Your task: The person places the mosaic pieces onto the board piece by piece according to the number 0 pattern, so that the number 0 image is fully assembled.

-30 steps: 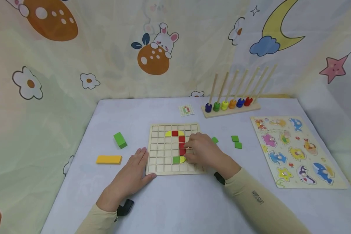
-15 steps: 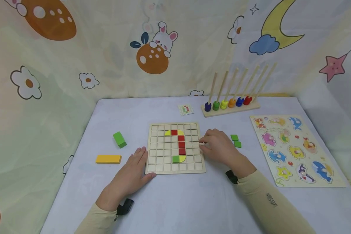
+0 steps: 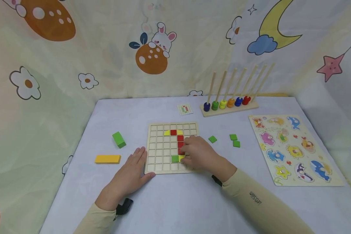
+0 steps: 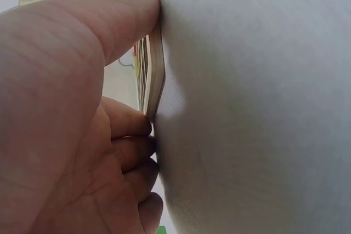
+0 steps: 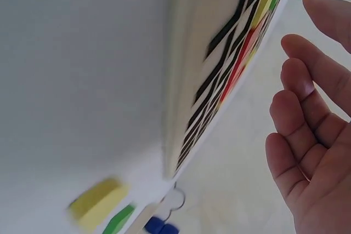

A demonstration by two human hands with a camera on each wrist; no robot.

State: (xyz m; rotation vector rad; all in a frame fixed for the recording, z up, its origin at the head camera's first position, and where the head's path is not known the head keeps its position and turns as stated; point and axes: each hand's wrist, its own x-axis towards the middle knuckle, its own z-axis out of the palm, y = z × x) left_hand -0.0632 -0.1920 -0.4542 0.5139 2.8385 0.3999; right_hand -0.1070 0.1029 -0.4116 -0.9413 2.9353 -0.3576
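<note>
A wooden grid board (image 3: 161, 146) lies mid-table with a figure of red tiles (image 3: 179, 139), yellow curved pieces (image 3: 167, 132) and a green tile (image 3: 175, 159) in its cells. My left hand (image 3: 131, 172) lies flat on the table at the board's near-left corner; in the left wrist view the thumb (image 4: 109, 20) presses the board's edge (image 4: 155, 69). My right hand (image 3: 197, 152) hovers over the board's lower right cells beside the red column. In the right wrist view its fingers (image 5: 307, 130) are relaxed and hold nothing beside the board (image 5: 219, 69).
Three loose green tiles (image 3: 212, 139) (image 3: 233, 137) (image 3: 236, 143) lie right of the board. A green block (image 3: 119, 139) and a yellow block (image 3: 107, 159) sit to the left. A pattern card (image 3: 185, 109), a ring stacker (image 3: 230, 104) and an animal puzzle (image 3: 292, 149) lie behind and right.
My right hand went right to the nearest loose green tile, then came back over the board's lower right. That tile still lies on the table. The left hand has stayed put.
</note>
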